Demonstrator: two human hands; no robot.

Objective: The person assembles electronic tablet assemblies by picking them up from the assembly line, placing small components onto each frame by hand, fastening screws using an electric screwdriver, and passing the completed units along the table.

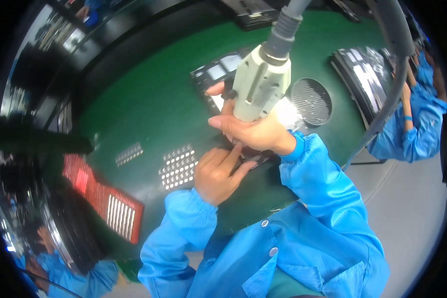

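The right hand (256, 130) grips the hose-hung driver (260, 82), stiff and probably heavy, best held round its body, above the thin, likely fragile board (256, 160) on the mat (149, 99), where the left hand (216, 174) presses with fingers extended

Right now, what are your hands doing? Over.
Right hand grips beige power screwdriver, upright. Left hand presses dark workpiece on green mat. Screw tray beside left hand, not blocking.
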